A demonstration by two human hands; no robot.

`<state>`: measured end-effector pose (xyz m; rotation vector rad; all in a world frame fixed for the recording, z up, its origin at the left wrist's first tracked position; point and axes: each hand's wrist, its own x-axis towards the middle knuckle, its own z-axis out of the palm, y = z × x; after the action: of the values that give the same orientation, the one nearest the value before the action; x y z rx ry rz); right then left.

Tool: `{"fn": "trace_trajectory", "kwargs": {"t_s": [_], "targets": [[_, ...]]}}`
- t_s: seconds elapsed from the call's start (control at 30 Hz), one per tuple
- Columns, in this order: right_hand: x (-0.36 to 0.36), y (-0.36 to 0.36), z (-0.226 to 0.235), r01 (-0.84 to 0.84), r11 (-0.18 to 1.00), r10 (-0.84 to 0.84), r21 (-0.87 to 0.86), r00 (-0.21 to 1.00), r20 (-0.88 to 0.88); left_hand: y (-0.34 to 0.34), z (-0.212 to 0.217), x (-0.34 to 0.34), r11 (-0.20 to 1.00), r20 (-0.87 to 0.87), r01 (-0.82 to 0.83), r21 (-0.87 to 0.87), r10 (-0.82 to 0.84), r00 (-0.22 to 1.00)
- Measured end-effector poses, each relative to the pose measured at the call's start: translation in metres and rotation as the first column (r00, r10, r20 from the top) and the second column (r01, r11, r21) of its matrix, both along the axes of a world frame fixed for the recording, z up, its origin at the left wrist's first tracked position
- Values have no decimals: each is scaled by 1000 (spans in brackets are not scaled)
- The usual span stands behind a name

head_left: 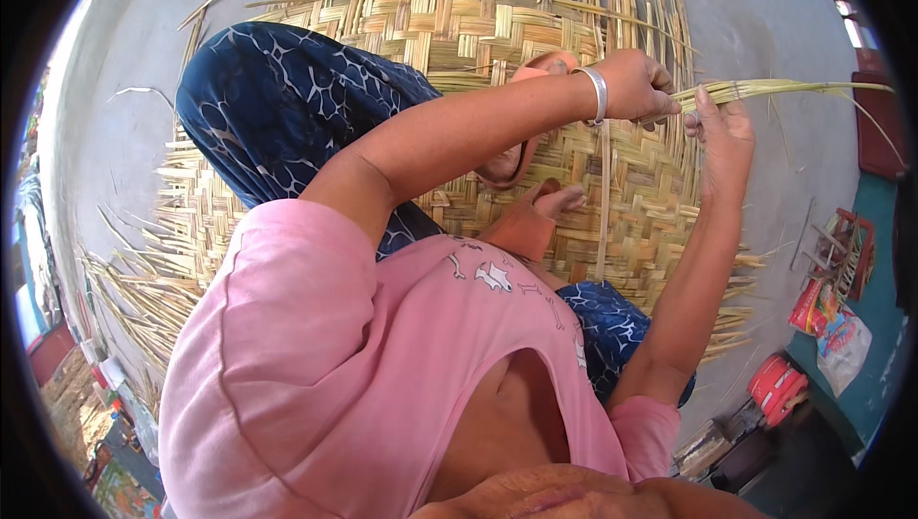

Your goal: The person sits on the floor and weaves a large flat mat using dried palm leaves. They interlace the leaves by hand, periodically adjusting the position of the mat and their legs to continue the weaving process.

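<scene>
Both my hands are up at the right, over the far right edge of a woven mat (478,26). My left hand (633,87), with a silver bangle (599,96) at its wrist, is closed on one end of a bundle of flat green-yellow plant strips (765,88). Close beside it, my right hand (724,132) pinches the same bundle between thumb and fingers. From there the strips stretch rightward, with one thin strand drooping. I sit on the mat, whose checkered weave has loose strip ends at its edges. My sandalled feet (531,222) rest on it.
Grey concrete floor (784,22) surrounds the mat. Loose strips (124,280) fan out at the left. On the right lie a printed plastic bag (841,352), a red bundle (776,388) and a small wooden frame (843,253). Clutter lines the far left rim.
</scene>
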<state>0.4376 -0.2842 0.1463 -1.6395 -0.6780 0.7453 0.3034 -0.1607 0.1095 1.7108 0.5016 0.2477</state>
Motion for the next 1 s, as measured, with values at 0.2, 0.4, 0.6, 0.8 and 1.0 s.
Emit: {"fn": "trace_trajectory", "kwargs": {"t_s": [0.2,0.4,0.6,0.8,1.0], "targets": [[2,41,-20,-153,977,156,-147,988,8,29,-32,-16,932,-24,-8,-364,-1,1000],[-8,89,-19,-233,955,229,-183,973,-42,57,-46,-34,882,-3,-45,-469,50,999],[-1,117,11,-143,968,178,-209,971,160,57,-50,-53,892,-90,-40,-451,0,996],[12,129,45,-32,970,123,-240,919,375,48,-50,-80,898,-136,-32,-439,-32,990],[35,135,77,103,971,39,-216,823,566,50,-106,-80,998,-128,19,-58,-26,991]]}}
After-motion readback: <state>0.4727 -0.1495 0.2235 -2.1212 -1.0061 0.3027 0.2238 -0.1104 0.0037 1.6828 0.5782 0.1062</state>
